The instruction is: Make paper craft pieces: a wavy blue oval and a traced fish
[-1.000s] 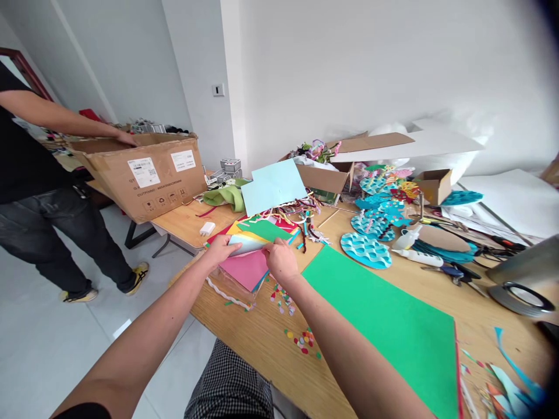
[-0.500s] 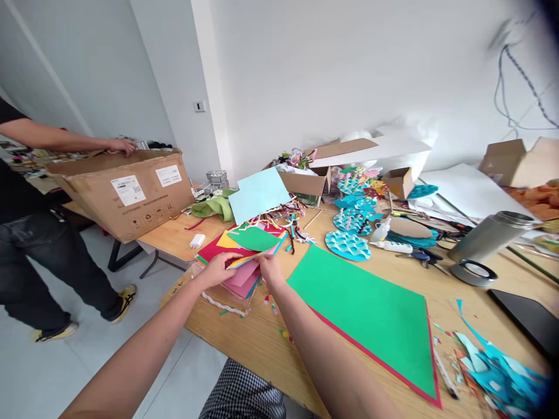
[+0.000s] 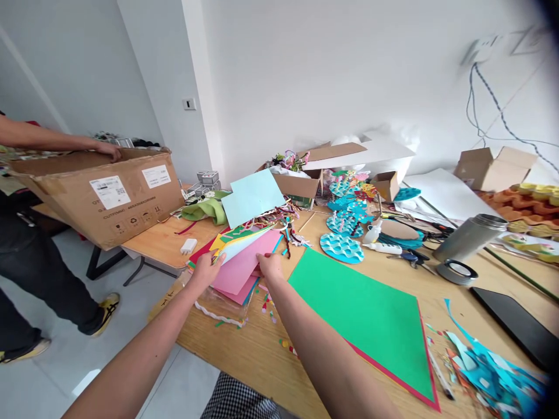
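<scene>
A pink sheet (image 3: 240, 266) lies in the messy pile of colored paper near the left end of the table (image 3: 244, 346). The left hand (image 3: 208, 270) pinches some lifted sheets (image 3: 243, 247) by their edge, with its thumb on top. The right hand (image 3: 269, 267) touches the pink sheet's right edge with its fingertips; I cannot tell if they pinch it. Half a second ago, the top papers hid most of the pink; now they are bent back to the left, so the layers have come apart and the right hand can get at the pink one. The paper looks thin and smooth, and the lifted part curls. Under the pile is a shiny, crinkly plastic bag (image 3: 223, 305), with little paper dots (image 3: 268, 299) beside it. Behind sit fuzzy, bendy sticks (image 3: 286, 214) and a stiff, pale blue sheet (image 3: 253, 199). To the right are a big, flat green sheet (image 3: 362, 317), a round blue piece (image 3: 342, 248) with wavy bumps, and a shiny metal bottle (image 3: 471, 237).
</scene>
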`<move>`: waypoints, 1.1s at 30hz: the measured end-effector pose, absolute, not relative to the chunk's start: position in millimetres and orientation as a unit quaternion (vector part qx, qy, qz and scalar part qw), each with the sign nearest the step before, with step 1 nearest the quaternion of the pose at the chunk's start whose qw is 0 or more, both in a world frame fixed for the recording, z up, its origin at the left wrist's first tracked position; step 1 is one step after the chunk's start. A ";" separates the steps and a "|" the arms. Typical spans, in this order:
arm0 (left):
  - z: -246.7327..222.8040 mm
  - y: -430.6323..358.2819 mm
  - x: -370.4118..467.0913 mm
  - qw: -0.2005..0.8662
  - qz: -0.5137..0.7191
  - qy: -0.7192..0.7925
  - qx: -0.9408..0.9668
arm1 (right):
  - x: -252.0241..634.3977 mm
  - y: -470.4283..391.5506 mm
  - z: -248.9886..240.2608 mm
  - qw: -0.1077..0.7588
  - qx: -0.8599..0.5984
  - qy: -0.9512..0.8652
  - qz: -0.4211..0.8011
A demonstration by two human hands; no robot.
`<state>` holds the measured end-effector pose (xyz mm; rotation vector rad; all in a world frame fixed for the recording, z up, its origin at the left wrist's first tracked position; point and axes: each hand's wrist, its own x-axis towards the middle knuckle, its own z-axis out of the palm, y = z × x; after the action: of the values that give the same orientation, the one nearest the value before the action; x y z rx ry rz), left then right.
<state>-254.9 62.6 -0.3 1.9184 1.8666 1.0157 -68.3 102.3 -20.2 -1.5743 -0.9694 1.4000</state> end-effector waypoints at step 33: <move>10.0 62.0 -245.9 0.001 0.322 0.716 0.620 | -14.3 158.3 91.9 0.364 -0.571 -0.392 0.623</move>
<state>-245.9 62.0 10.0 1.9458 2.2476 1.0097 -14.3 158.3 91.9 -1.4687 -1.0079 1.6041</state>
